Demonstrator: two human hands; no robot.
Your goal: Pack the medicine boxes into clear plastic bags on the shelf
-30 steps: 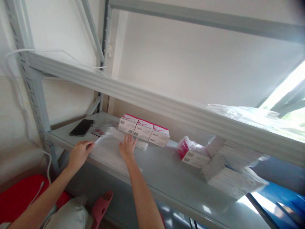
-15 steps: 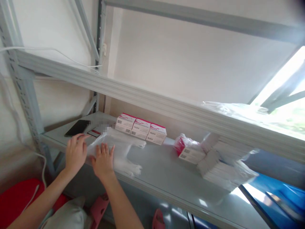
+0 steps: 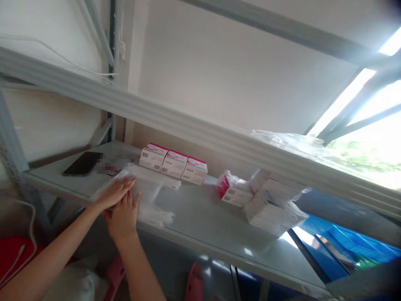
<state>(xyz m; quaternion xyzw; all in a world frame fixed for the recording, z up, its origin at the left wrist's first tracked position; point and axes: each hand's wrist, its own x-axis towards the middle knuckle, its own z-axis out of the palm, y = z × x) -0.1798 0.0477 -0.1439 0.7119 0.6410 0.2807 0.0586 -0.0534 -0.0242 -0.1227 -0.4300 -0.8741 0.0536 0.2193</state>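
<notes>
A flat stack of clear plastic bags (image 3: pixel 149 193), their handle ends pointing right, lies on the grey metal shelf (image 3: pixel 200 217). My left hand (image 3: pixel 115 194) rests on the bags' left part, fingers stretched out and pointing right. Beside it, my right hand (image 3: pixel 123 215) lies flat on the same bags, its fingers slightly spread and close to the left fingers. Neither hand grips anything that shows. Behind the bags stand three white and pink boxes (image 3: pixel 173 163) in a row. A dark phone (image 3: pixel 83 163) is left of the bags, near a small card-like item (image 3: pixel 112 172).
To the right, white boxes wrapped in clear plastic (image 3: pixel 269 209) sit beside a pink and white box (image 3: pixel 234 192). A shelf beam (image 3: pixel 188 125) crosses above. Blue bins (image 3: pixel 360 242) are at the lower right. A white cable (image 3: pixel 31 221) hangs at the left.
My left hand has moved right and come down onto the bags, close against my right hand. The camera view has shifted, so the shelf and boxes appear further left.
</notes>
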